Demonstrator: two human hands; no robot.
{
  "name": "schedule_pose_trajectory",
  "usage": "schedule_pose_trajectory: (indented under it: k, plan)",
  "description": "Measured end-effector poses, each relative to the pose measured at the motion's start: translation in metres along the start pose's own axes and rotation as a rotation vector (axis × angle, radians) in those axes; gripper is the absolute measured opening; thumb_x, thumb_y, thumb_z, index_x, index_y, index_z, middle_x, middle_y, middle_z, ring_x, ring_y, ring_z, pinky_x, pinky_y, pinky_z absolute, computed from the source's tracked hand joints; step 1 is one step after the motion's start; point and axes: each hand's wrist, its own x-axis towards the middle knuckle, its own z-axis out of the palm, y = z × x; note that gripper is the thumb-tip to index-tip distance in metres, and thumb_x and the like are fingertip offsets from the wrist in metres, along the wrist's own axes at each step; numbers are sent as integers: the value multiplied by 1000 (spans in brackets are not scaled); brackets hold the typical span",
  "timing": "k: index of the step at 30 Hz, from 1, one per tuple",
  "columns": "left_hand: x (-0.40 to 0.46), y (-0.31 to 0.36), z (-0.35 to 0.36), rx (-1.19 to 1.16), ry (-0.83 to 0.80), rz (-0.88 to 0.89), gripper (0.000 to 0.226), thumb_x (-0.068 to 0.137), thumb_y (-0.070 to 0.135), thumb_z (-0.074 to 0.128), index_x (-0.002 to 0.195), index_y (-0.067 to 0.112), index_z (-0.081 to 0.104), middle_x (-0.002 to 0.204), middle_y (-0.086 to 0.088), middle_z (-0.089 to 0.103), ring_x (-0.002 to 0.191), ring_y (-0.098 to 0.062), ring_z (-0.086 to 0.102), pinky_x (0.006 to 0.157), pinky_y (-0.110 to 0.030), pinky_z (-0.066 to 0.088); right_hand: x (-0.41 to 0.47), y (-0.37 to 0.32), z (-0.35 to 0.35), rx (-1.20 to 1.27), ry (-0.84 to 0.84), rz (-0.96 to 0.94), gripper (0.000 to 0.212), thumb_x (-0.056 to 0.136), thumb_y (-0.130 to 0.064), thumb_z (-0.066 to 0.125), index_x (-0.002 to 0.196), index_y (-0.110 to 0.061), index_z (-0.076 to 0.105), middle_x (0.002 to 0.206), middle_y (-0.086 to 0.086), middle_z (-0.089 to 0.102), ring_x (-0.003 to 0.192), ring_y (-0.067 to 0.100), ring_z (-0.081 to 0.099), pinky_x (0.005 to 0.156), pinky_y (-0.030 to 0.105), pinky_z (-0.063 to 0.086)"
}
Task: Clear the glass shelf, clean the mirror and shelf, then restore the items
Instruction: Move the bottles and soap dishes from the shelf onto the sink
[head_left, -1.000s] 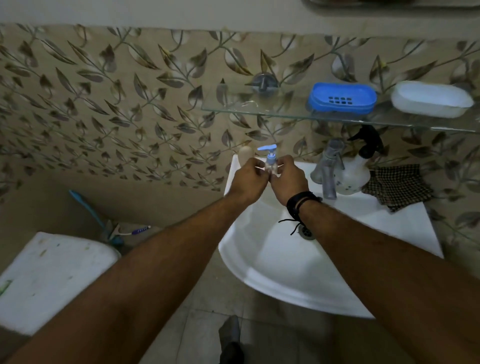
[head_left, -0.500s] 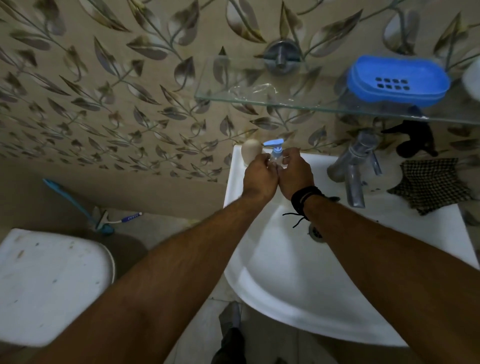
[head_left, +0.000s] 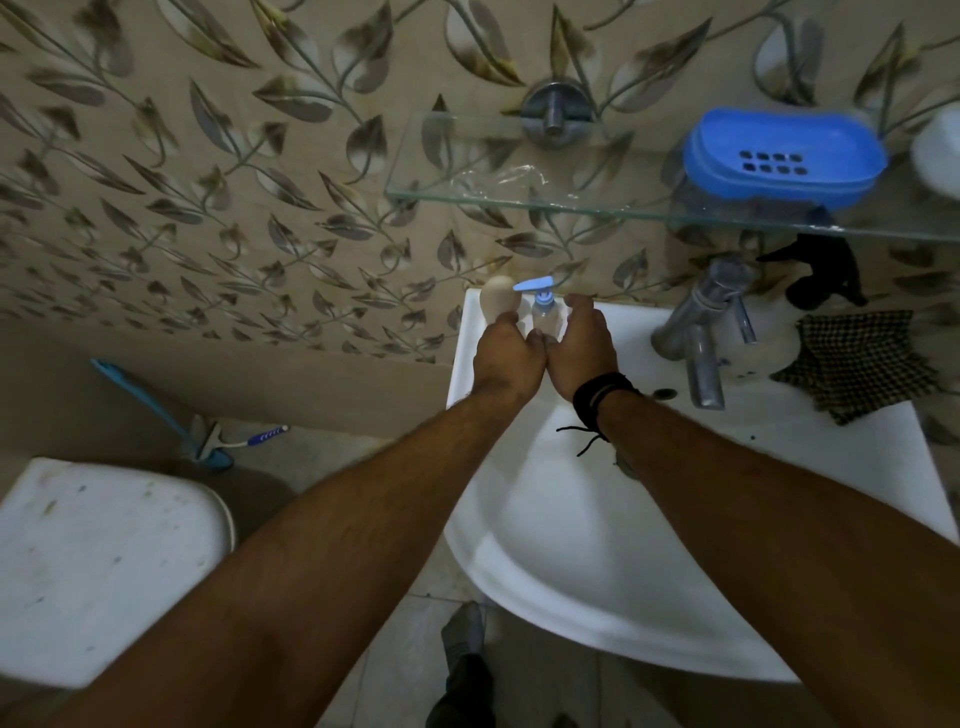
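Change: both hands, earlier clasped together round the pump bottle, now part slightly; right fingers lifted off its side
Bottle (head_left: 544, 312): clear, blue pump head, upright on sink's back left corner, beside a pale egg-shaped item (head_left: 497, 301)
Left hand (head_left: 506, 351): fingers curled at bottle's base; firm grasp or mere touch cannot be told
Right hand (head_left: 579, 340): fingers relaxed, spread, just beside bottle; black band at wrist
Shelf (head_left: 597, 200): glass, above sink; carries blue soap dish (head_left: 782, 156) and a white item (head_left: 940, 150) at frame edge
Sink (head_left: 597, 561): white; tap (head_left: 701, 332), checked cloth (head_left: 862, 364) on right rim
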Motion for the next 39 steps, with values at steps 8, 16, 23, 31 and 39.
schedule_pose_trajectory:
  k: [8,16,23,31,39]
  plan:
    - [-25,-2,0,79,-3,12,47,100,28,48,143,7,43,139,-10,55,128,-27,52,103,-33,39,-27,4,-11,-8,-2,15,56,93,-15,57,144,-12,34,141,14,41,129,31,45,109,38,37]
    - [-75,10,5,159,5,88,46,100,29,49,140,7,46,139,-10,55,126,-27,52,100,-31,39,-69,16,-42,-21,11,-22,53,94,-14,53,143,-11,35,142,15,41,127,33,47,106,38,37]
    - [-123,33,8,235,4,220,43,98,34,49,137,15,49,137,-4,56,124,-23,54,102,-35,41,-110,20,-89,-54,44,-72,51,93,-16,53,141,-11,37,144,13,39,128,32,46,106,39,39]
    - [-148,108,-9,392,89,569,24,95,25,51,110,8,59,114,-13,61,103,-29,59,88,-43,48,-122,-8,-162,-194,237,-224,41,89,-20,58,128,-11,46,138,15,37,121,38,46,101,43,42]
    - [-123,184,-30,656,148,768,43,93,34,53,129,10,50,127,-14,50,108,-33,55,87,-47,49,-88,-44,-213,-529,414,-253,44,92,-27,48,134,-13,43,136,10,43,119,34,47,97,46,43]
